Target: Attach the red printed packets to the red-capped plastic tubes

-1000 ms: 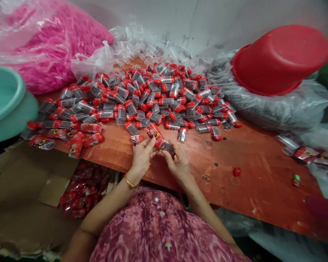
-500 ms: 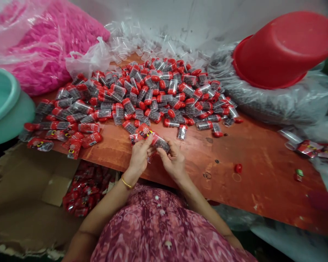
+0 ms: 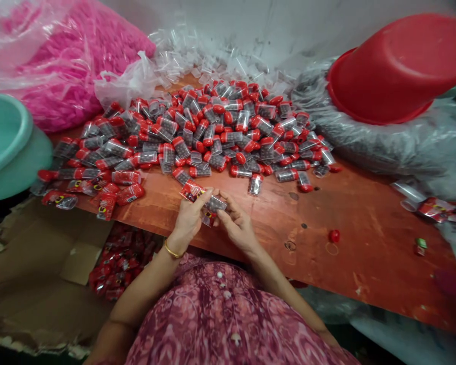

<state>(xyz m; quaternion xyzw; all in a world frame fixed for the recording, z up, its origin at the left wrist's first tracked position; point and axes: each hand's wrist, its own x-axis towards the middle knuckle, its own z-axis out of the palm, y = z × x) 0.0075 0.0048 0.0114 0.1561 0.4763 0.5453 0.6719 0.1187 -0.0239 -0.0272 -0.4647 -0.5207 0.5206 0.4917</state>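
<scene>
A clear plastic tube with dark contents [image 3: 216,203] is between my two hands, just above the near edge of the table. My right hand [image 3: 237,224] is closed on its right end, thumb in front and fingers behind. My left hand [image 3: 189,219] pinches a red printed plastic wrapper [image 3: 192,189] with its thumb on top, right against the tube's left end. Another bit of red printed wrapper [image 3: 208,218] shows below the tube, between the hands. Whether the tube's end sits inside a wrapper is hidden by my left fingers. Beyond lies a heap of red-capped tubes [image 3: 213,137].
Red wrapped pieces [image 3: 127,194] lie at the table's left edge, above a cardboard box [image 3: 34,284]. A teal tub [image 3: 19,152], a bag of pink pieces [image 3: 72,61] and an upturned red bucket [image 3: 399,66] flank the heap. One red cap [image 3: 334,235] lies right.
The tube has shifted left, closer to my left hand, and its left end is now hidden behind my left fingers. My right hand has moved slightly left with it.
</scene>
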